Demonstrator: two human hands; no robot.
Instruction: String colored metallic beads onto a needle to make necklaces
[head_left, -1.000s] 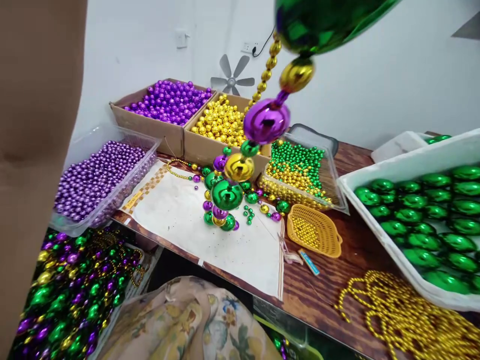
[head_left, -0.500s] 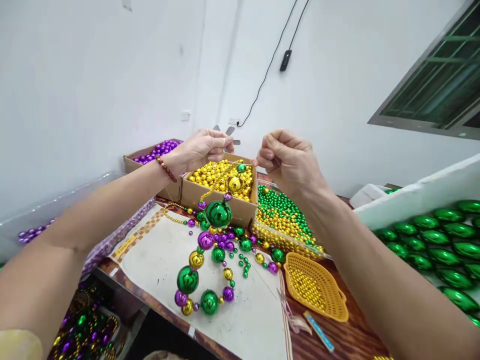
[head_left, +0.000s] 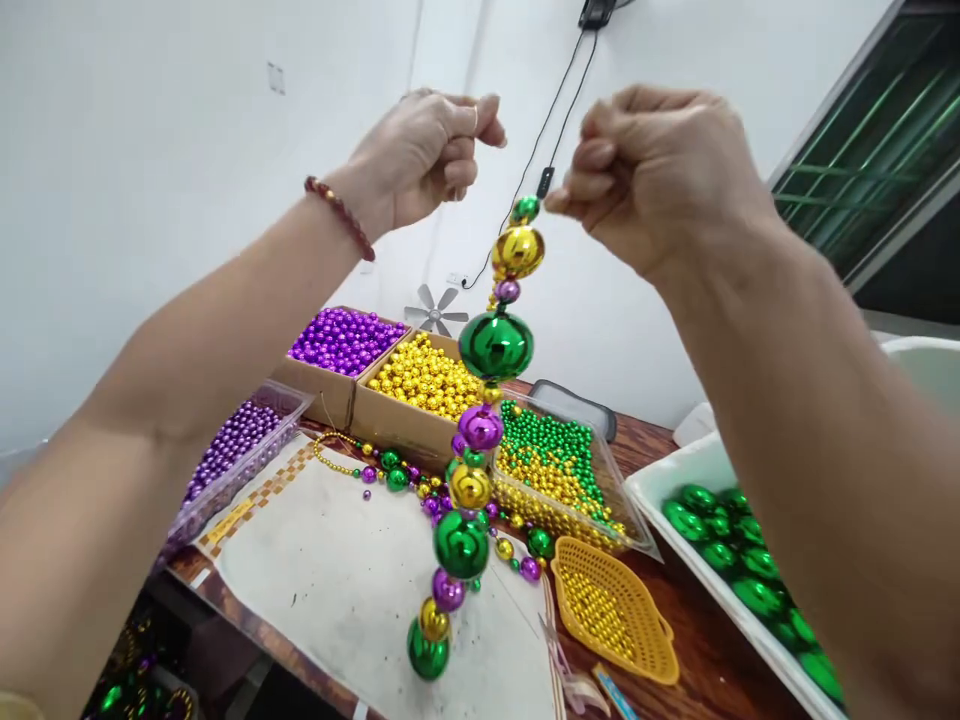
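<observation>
A strand of shiny green, gold and purple beads (head_left: 496,346) hangs upright in mid-air above the table. Its top green bead is beside the little finger of my right hand (head_left: 667,175), whose fingers are closed in a pinch on the strand's thread. My left hand (head_left: 431,150) is raised to the left of it at a similar height, fingers pinched. A thin pale line of thread crosses its index finger; the rest of the thread is too fine to follow. The strand's largest beads are green, with smaller gold and purple ones between them.
Boxes of purple beads (head_left: 346,342) and gold beads (head_left: 425,378) stand at the back. A clear tub of green and gold beads (head_left: 555,455), a yellow basket (head_left: 654,630), scissors (head_left: 553,645) and a white bin (head_left: 652,490) lie rightward. More strung beads (head_left: 397,478) rest on the white mat (head_left: 300,560).
Both hands have risen and the strand has been lifted with them. Its lower loop, previously spread over the mat, now hangs nearly straight. The view has shifted as well.
</observation>
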